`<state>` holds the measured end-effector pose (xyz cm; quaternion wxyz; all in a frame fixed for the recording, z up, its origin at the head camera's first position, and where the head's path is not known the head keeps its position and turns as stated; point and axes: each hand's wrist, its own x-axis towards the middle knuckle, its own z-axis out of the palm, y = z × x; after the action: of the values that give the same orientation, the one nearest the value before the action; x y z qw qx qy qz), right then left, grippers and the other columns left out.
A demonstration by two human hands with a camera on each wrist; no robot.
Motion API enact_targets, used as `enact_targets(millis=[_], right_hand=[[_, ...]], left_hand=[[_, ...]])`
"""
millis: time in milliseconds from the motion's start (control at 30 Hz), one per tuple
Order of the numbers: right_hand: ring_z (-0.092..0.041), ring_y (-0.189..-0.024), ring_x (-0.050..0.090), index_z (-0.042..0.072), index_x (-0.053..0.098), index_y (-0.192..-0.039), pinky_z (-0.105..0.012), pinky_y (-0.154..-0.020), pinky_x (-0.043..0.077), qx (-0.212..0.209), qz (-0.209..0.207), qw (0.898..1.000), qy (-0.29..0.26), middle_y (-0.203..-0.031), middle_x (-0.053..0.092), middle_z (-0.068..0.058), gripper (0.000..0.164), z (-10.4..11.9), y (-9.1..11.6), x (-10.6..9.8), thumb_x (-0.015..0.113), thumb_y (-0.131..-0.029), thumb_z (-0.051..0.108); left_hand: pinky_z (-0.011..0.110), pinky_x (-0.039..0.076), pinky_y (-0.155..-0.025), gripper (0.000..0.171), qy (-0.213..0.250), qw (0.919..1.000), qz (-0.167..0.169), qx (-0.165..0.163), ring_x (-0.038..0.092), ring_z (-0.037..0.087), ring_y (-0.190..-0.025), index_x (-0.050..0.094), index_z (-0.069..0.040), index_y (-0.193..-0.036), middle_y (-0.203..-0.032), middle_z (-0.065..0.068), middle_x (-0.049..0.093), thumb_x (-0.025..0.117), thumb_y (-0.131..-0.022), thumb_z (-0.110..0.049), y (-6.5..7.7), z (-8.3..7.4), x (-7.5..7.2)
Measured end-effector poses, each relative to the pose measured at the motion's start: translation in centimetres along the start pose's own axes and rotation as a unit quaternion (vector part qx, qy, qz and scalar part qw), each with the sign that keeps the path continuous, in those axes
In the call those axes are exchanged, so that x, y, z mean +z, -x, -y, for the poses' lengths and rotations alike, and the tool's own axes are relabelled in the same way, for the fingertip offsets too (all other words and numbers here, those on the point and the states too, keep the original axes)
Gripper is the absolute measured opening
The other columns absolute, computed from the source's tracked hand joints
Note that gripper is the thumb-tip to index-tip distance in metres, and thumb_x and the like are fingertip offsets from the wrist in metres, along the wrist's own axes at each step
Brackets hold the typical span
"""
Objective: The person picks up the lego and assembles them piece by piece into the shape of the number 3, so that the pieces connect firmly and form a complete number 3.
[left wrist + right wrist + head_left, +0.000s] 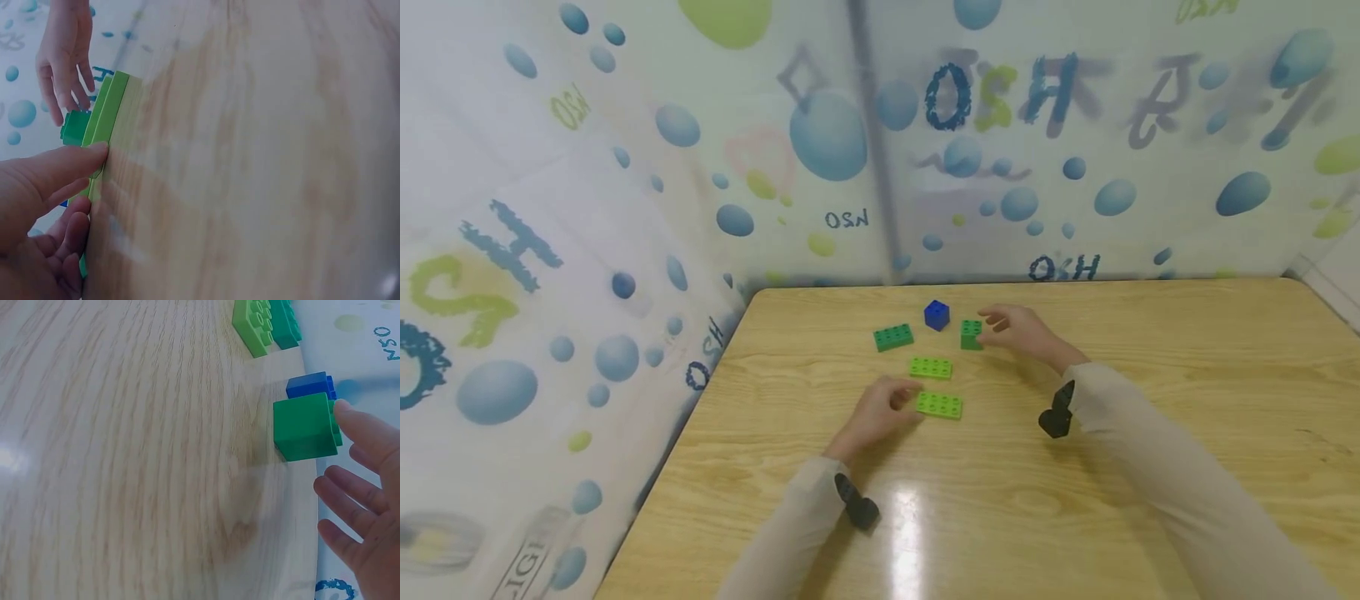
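My left hand [878,410] is at the left end of the nearer light green flat brick [939,405], with thumb and fingers on either side of it. In the left wrist view the thumb [69,162] meets the brick's near edge; whether the fingers pinch it cannot be told. My right hand [1018,333] spreads beside a green square block [971,335] on the table. The right wrist view has its thumb [362,428] overlapping the block's studs, the other fingers apart, holding nothing.
Just beyond the nearer flat brick lies another light green one [930,367]. A darker green flat brick [892,337] and a blue block [936,315] sit farther back on the wooden table [1187,375]. Patterned curtain [760,175] borders the back and left edges.
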<state>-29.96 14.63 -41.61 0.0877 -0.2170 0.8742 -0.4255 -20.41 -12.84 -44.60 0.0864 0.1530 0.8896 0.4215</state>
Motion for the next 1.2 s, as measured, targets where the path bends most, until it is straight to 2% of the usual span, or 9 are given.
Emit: enact_targets(millis=[167,467,833,1200], right_hand=[[-0.039,-0.106,0.052,-0.004,0.043,-0.131,-0.048,-0.085,0.044,0.008,0.003,1.000,-0.004,-0.124,0.049,-0.025,0.055,-0.1,-0.5,0.4,0.066,-0.085,0.016],[-0.036,-0.101,0.054,-0.004,0.048,-0.128,-0.045,-0.082,0.046,0.019,-0.009,1.000,0.004,-0.116,0.053,-0.025,0.050,-0.2,-0.6,1.2,0.066,-0.085,0.014],[-0.033,-0.101,0.055,-0.003,0.051,-0.125,-0.044,-0.083,0.045,0.014,-0.040,0.999,-0.006,-0.116,0.056,-0.021,0.046,-0.8,-0.9,1.7,0.065,-0.086,0.016],[-0.030,-0.097,0.055,-0.001,0.054,-0.121,-0.043,-0.083,0.045,0.014,-0.041,0.999,-0.010,-0.109,0.059,-0.018,0.044,0.2,-0.1,1.7,0.066,-0.084,0.018]], left_hand=[[0.031,0.044,-0.074,0.040,-0.004,1.0000,0.001,-0.008,0.050,0.018,-0.088,0.063,-0.010,-0.115,-0.097,0.004,0.053,0.073,-0.077,-0.013,0.1,-0.3,0.1],[0.029,0.044,-0.074,0.039,-0.014,0.9999,-0.005,0.000,0.050,0.016,-0.086,0.064,-0.009,-0.113,-0.096,0.003,0.054,0.074,-0.076,-0.013,0.0,-0.2,0.2],[0.028,0.044,-0.073,0.037,-0.018,0.9998,-0.005,-0.006,0.050,0.016,-0.086,0.065,-0.011,-0.112,-0.095,0.003,0.053,0.074,-0.077,-0.014,0.1,-0.3,0.0],[0.030,0.044,-0.075,0.037,-0.020,0.9997,-0.011,-0.005,0.051,0.017,-0.087,0.065,-0.009,-0.112,-0.096,0.004,0.054,0.074,-0.077,-0.014,0.2,-0.3,0.1]])
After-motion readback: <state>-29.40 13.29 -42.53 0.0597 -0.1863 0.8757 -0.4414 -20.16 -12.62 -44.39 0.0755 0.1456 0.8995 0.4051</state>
